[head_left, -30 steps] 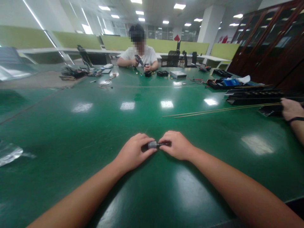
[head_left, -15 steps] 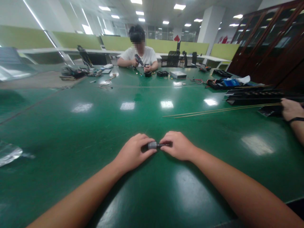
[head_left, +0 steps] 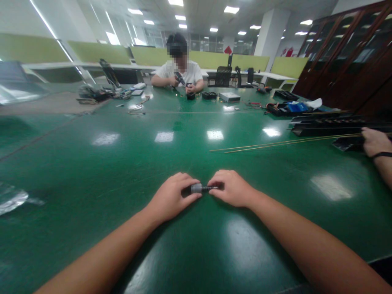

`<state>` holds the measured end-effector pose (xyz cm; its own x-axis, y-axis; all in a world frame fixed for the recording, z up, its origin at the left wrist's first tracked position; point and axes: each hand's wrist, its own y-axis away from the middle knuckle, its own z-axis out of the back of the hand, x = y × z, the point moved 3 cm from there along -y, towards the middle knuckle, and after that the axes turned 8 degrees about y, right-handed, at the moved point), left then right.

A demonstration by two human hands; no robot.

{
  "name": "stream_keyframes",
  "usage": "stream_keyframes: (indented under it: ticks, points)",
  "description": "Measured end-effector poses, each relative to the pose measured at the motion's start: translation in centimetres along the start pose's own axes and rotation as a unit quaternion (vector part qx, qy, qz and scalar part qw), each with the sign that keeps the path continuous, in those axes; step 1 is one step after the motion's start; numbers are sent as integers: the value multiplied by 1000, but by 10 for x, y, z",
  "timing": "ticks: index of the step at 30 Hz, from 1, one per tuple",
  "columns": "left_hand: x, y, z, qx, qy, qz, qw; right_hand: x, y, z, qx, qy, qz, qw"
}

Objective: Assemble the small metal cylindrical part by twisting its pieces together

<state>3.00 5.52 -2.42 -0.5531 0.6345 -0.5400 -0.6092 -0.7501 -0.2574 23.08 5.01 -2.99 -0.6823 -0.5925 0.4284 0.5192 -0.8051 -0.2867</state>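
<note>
A small grey cylinder [head_left: 196,188] with a narrower dark shaft [head_left: 206,188] lies sideways just above or on the green table [head_left: 137,155]; I cannot tell which. My left hand [head_left: 174,192] grips the grey cylinder between thumb and fingers, and its left end is hidden in the palm. From the other side, my right hand [head_left: 229,188] pinches the thin dark end of the shaft, whose far tip runs in under the fingers. A short stretch of shaft shows between the two hands. What exactly the piece is stays too small to tell.
Across the table a person [head_left: 177,69] holds a power drill [head_left: 180,78] over a black part. At right, another person's hand [head_left: 376,142] rests by black metal profiles [head_left: 324,125] and two long thin rods [head_left: 275,143]. Clear plastic wrap [head_left: 14,198] lies left.
My right hand has shifted slightly to the right along the shaft, so a bit more of it shows. My left hand stays in place.
</note>
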Motion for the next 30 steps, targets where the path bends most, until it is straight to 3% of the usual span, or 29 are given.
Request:
stream_keyframes:
  ticks: [30]
  points:
    - [2, 1, 0, 10, 6, 5, 1000, -10, 5, 4, -1, -12, -14, 1000]
